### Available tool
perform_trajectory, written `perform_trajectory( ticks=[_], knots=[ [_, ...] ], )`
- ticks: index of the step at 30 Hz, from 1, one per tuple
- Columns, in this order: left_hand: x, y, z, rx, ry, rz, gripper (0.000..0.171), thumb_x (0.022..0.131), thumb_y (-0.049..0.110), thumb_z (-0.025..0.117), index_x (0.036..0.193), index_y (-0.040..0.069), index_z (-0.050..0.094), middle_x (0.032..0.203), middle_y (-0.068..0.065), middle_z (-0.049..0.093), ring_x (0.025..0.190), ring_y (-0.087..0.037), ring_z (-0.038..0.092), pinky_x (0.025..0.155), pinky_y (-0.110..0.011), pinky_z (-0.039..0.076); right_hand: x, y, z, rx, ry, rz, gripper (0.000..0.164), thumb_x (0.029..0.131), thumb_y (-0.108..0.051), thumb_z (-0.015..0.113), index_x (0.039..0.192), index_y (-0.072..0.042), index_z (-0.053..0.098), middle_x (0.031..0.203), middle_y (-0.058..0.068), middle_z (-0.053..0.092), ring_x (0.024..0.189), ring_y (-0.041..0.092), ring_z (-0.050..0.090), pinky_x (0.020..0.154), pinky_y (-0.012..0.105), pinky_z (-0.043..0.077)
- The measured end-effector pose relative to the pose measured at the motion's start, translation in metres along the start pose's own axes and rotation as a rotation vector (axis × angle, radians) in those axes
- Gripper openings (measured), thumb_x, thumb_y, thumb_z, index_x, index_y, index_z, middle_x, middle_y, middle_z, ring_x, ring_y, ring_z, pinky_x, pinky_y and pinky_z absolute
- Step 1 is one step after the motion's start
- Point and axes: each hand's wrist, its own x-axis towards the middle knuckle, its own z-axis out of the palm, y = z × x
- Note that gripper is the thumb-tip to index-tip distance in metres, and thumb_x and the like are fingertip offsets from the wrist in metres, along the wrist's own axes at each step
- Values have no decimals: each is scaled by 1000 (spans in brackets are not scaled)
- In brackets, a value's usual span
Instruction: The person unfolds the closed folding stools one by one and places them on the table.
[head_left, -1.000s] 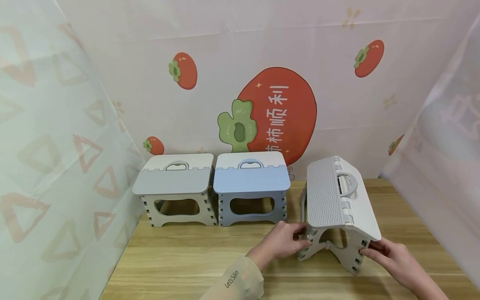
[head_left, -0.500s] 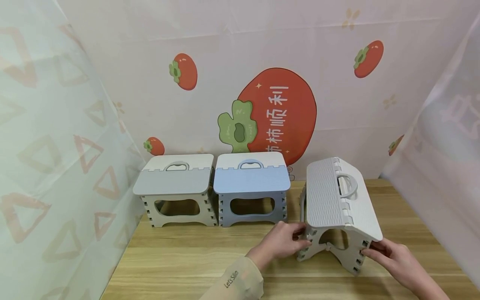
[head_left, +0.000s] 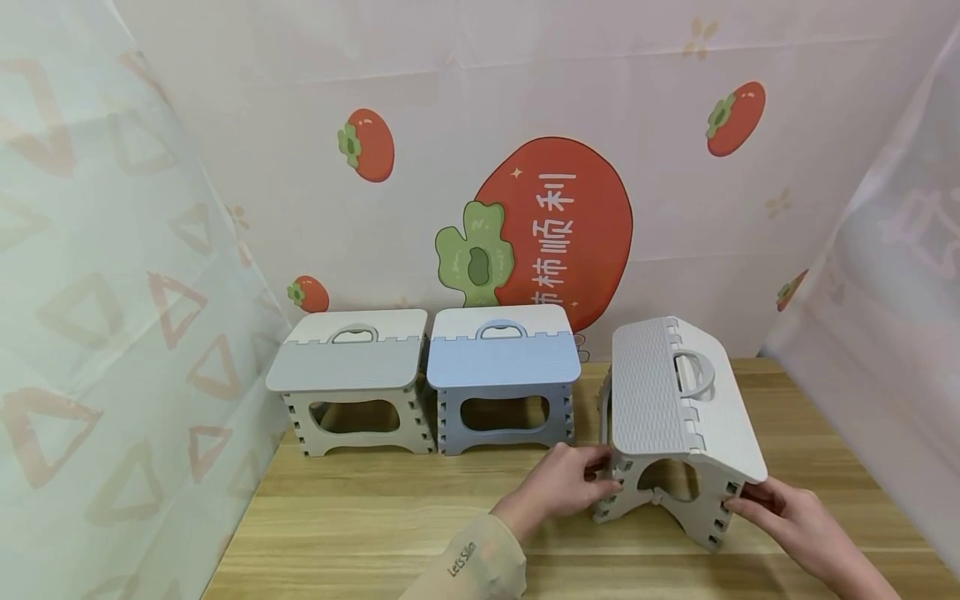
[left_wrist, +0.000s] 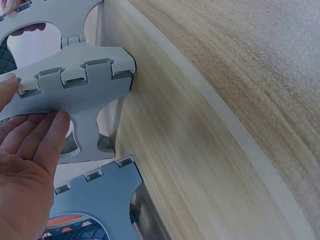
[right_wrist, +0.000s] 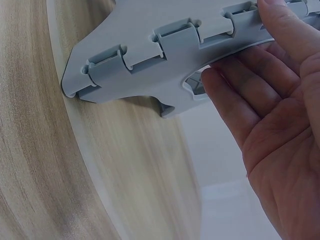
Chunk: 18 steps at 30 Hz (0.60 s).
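A grey and white folding stool (head_left: 648, 392) stands turned at the right of the table, its top still bent along the hinge line, handle at the middle. My left hand (head_left: 555, 483) grips its left leg panel, thumb on the hinged edge and fingers reaching into the side opening, as the left wrist view shows of the hand (left_wrist: 30, 165) and stool (left_wrist: 90, 90). On the opposite side my right hand (head_left: 787, 517) holds the right leg panel the same way. In the right wrist view, the fingers (right_wrist: 235, 100) go behind the stool's hinged edge (right_wrist: 175, 47).
Two unfolded stools stand side by side at the back left: a grey and white one (head_left: 345, 362) and a blue and white one (head_left: 502, 358). Behind them hangs a printed cloth backdrop (head_left: 675, 250). The wood-grain table (head_left: 360, 517) extends in front.
The folding stool's top has spread very slightly wider, its right edge moving a little to the right. Both hands keep their hold.
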Motion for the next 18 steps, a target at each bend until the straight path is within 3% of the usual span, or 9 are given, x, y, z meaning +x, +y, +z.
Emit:
perform_trajectory(
  ticks=[7,18],
  knots=[
    [0,1,-1,10,8,8,39,96,39,73,129,20,70,118,9,74,107,4,65,86,-10,51,0,-2,-2,6,2,-7,28,96,-12,72,120,2,69,105,-22,72,91,-8,65,68,16,55],
    [-1,1,-3,-21,-14,-12,41,96,39,72,133,22,68,120,10,73,109,4,65,86,-11,52,0,-2,-5,10,-14,2,28,97,-13,71,122,1,68,107,-21,72,93,-8,65,69,17,56]
  ],
)
